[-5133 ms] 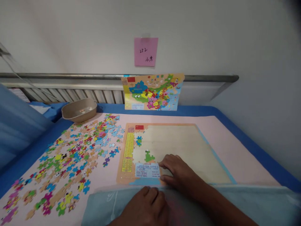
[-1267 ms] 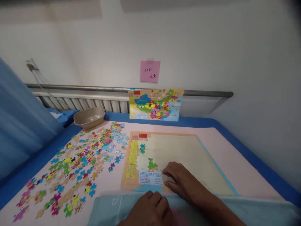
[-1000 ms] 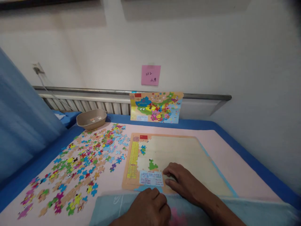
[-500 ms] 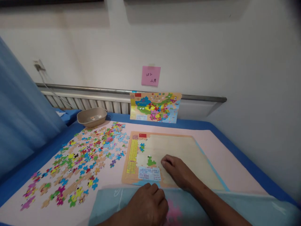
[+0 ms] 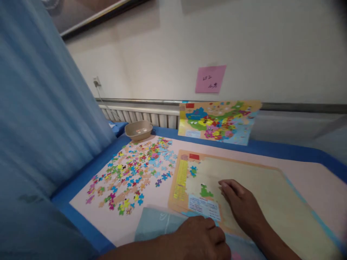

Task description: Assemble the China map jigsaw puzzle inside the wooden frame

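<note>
Pink cloth (image 5: 320, 180) covers the surface, under 1 puzzle board (image 5: 271, 191) with 2 placed patches: 1 green piece (image 5: 206, 191), 1 blue piece (image 5: 193, 170). Loose pieces (image 5: 135, 169), too many to count, lie left of it near 1 beige bowl (image 5: 138, 130). Right hand (image 5: 241, 206) lies flat on the board beside the green piece, fingers together. Left hand (image 5: 202, 240) rests curled, closed, on 1 pale blue sheet (image 5: 154, 225).

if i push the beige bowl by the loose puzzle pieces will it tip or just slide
The beige bowl looks wide and shallow, so it would probably slide rather than tip. It seems thin-walled and holds only a few pieces, so it is likely light. The blue cloth under it may drag and bunch a little.
</note>
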Demonstrator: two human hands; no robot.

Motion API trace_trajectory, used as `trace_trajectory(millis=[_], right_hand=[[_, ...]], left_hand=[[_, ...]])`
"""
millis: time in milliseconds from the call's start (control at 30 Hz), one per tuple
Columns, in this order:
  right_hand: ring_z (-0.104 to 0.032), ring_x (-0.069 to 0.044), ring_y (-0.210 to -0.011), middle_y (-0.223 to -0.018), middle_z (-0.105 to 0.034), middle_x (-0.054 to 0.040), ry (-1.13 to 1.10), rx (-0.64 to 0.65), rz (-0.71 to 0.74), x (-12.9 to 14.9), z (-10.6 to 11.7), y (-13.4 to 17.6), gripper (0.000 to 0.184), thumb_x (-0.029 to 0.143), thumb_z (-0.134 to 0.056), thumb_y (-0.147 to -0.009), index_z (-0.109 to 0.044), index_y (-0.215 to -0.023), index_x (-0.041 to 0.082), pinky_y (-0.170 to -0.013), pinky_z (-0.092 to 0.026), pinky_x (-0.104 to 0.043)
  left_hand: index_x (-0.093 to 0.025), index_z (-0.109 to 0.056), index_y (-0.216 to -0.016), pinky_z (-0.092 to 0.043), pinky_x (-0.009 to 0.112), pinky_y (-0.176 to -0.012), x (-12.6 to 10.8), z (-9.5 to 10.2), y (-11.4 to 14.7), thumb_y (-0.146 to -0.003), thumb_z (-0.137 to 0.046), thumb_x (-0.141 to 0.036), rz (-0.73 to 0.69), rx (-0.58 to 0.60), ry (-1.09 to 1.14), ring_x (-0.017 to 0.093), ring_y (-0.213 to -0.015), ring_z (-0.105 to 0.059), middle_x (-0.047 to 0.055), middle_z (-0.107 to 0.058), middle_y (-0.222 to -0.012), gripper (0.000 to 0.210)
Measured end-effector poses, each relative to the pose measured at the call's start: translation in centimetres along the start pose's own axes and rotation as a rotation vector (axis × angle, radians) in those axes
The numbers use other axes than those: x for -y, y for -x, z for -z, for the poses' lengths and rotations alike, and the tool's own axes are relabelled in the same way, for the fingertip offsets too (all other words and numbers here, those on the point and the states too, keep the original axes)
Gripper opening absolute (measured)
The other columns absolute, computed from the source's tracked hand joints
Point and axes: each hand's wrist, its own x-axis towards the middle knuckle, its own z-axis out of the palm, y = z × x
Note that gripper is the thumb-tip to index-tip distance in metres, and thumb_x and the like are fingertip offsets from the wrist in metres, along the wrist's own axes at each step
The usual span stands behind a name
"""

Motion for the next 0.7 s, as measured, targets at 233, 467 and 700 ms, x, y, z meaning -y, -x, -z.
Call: trace_trajectory(millis=[233,467,700], right_hand=[[-0.071,-0.032,-0.086,-0.088,-0.077,-0.0061,0.096,0.023,-0.067,0.8,0.0,-0.6,0.047,0.067,-0.051,-0.082,-0.071,-0.088,0.025,-0.076,-0.052,-0.042],[-0.072,-0.033,-0.090,-0.093,-0.078,-0.0068,0.146,0.012,-0.070,0.8,0.0,-0.5,0.047,0.068,-0.050,-0.079,-0.070,-0.087,0.026,-0.076,-0.054,-0.042],[-0.073,-0.034,-0.093,-0.095,-0.079,-0.0086,0.128,-0.037,-0.106,1.2,-0.3,-0.4,0.050,0.070,-0.051,-0.074,-0.070,-0.088,0.026,-0.078,-0.056,-0.043]], left_hand=[[-0.021,-0.065,-0.100,-0.048,0.034,-0.078,1.4,-0.2,0.1,-0.105,-0.058,-0.053,-0.024,0.071,0.127,0.020,-0.092,-0.064,0.003,-0.070,-0.100,0.033],[-0.019,-0.067,-0.104,-0.051,0.034,-0.084,1.4,1.0,0.2,-0.106,-0.057,-0.054,-0.011,0.084,0.142,0.020,-0.102,-0.066,0.005,-0.074,-0.110,0.037],[-0.022,-0.069,-0.102,-0.050,0.033,-0.084,1.7,0.9,0.2,-0.109,-0.054,-0.053,-0.005,0.075,0.122,0.020,-0.097,-0.065,0.001,-0.074,-0.105,0.035]])
